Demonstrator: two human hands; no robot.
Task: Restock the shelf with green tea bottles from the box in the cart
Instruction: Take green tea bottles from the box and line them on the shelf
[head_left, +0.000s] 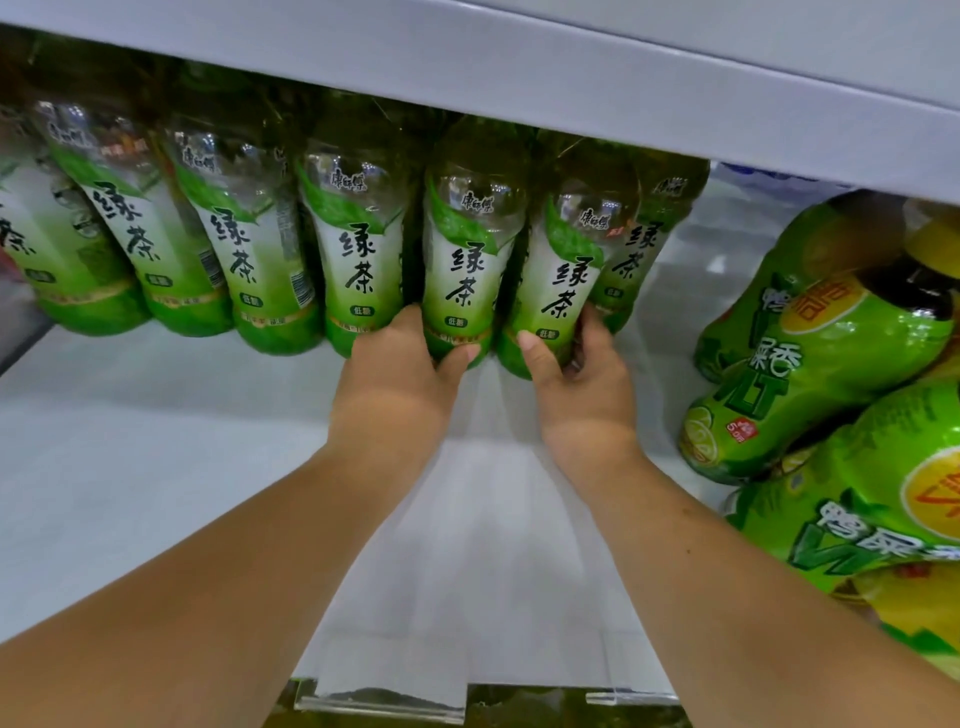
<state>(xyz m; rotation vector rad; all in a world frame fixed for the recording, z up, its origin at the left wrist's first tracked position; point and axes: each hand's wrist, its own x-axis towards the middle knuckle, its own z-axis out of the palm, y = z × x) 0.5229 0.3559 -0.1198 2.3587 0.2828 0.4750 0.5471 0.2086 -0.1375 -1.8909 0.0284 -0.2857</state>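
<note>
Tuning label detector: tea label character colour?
Black, on a white-green label; head view.

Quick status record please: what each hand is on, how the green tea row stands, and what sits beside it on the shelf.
left hand: grips the base of a green tea bottle
right hand: grips the base of the neighbouring bottle
row: more green tea bottles to the left, labels facing out
shelf: white, row stands toward its back
right side: different green-labelled bottles

Shop, prob. supermarket drinks aisle: white metal shelf (156, 467) w/ row of identical clear plastic green-label tea bottles (363, 260), bright green drink bottles (810, 364) of another brand at right, clear plastic strip (384, 706) on front edge.
</note>
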